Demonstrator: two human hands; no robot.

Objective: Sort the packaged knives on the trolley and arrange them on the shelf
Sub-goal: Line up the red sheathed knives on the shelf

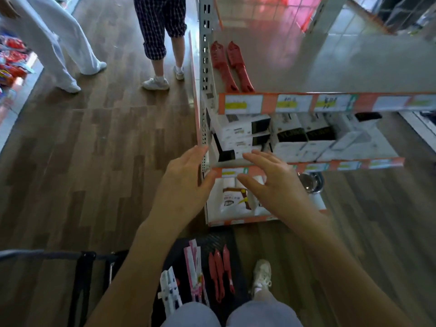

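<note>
Your left hand (pixel 181 185) and right hand (pixel 271 185) hover empty, fingers spread, before the lower shelves (pixel 349 165), likely between trips. Two red knives (pixel 232 67) lie side by side on the top shelf (pixel 330 67). Other packs (pixel 194 272), grouped by colour, sit on the trolley (pixel 224 237) below.

Retail shop aisle: a perforated-steel shelf unit (pixel 204 67) whose orange front edges carry printed price labels (pixel 244 104), stacks of identical boxed goods (pixel 243 131) behind them, packaged knives (pixel 219 272) on a trolley (pixel 224 237), and two other people (pixel 162 43) standing on the wood-look floor (pixel 106 149).
</note>
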